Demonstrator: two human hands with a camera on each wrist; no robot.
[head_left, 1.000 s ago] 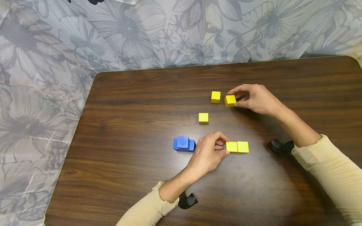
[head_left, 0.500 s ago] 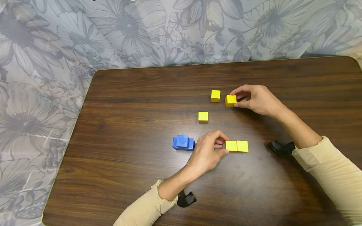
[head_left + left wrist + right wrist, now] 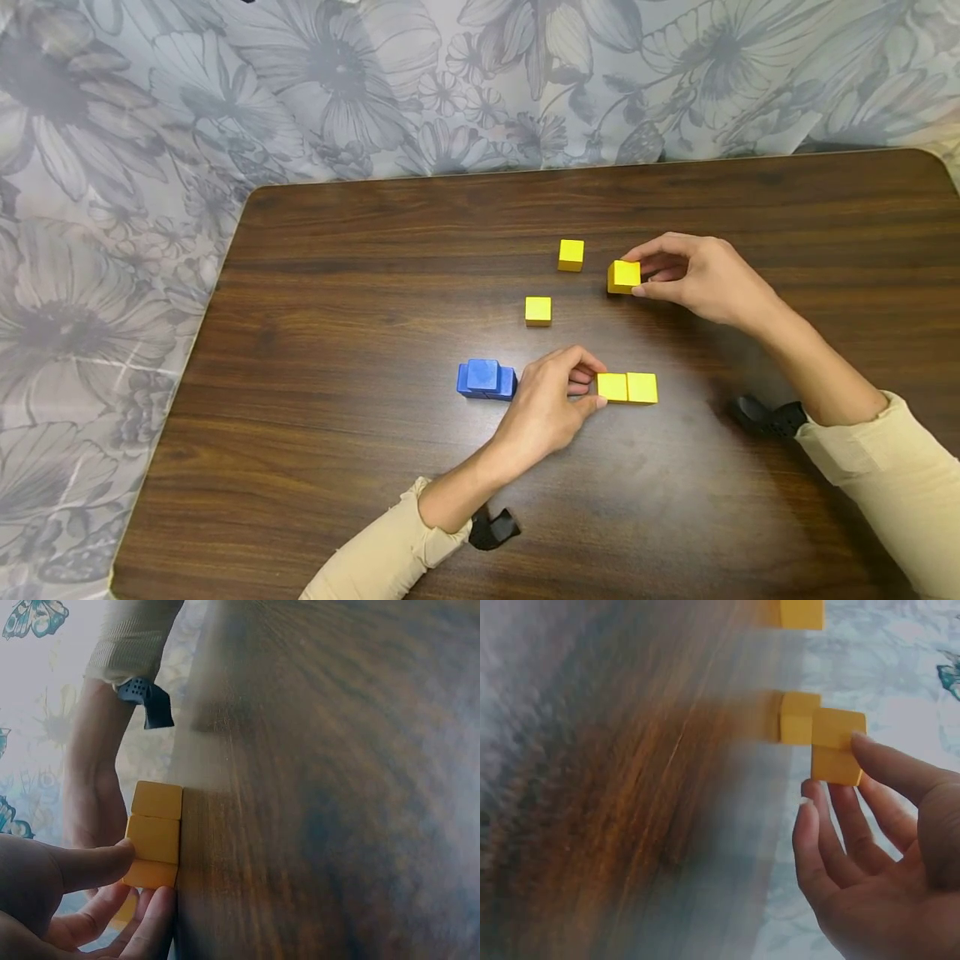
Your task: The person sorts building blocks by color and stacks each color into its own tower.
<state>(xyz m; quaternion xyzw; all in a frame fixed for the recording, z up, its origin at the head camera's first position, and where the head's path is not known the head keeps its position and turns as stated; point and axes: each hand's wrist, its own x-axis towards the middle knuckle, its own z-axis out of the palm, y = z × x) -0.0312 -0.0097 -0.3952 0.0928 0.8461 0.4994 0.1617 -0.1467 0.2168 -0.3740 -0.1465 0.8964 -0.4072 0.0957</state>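
Note:
Two yellow cubes stand side by side on the table; my left hand (image 3: pixel 546 402) pinches the left cube (image 3: pixel 612 387) between thumb and fingers, and the right cube (image 3: pixel 642 387) sits against it. In the left wrist view the thumb (image 3: pixel 101 868) presses on the near face of the row. Farther back, my right hand (image 3: pixel 712 275) grips another yellow cube (image 3: pixel 624 277) with thumb and fingertips, a shadow showing beneath it. The right wrist view shows this held cube (image 3: pixel 838 746) at the tips of thumb and fingers.
Two loose yellow cubes lie apart, one at the back (image 3: pixel 571 255) and one nearer (image 3: pixel 537 311). Several blue cubes (image 3: pixel 483 377), one on top of the others, stand just left of my left hand. The wooden table (image 3: pixel 337 275) meets a flower-patterned cloth (image 3: pixel 337 83) behind.
My right hand has moved right and slightly toward me with its yellow cube, away from the loose cube at the back. The left hand stays at the pair of cubes.

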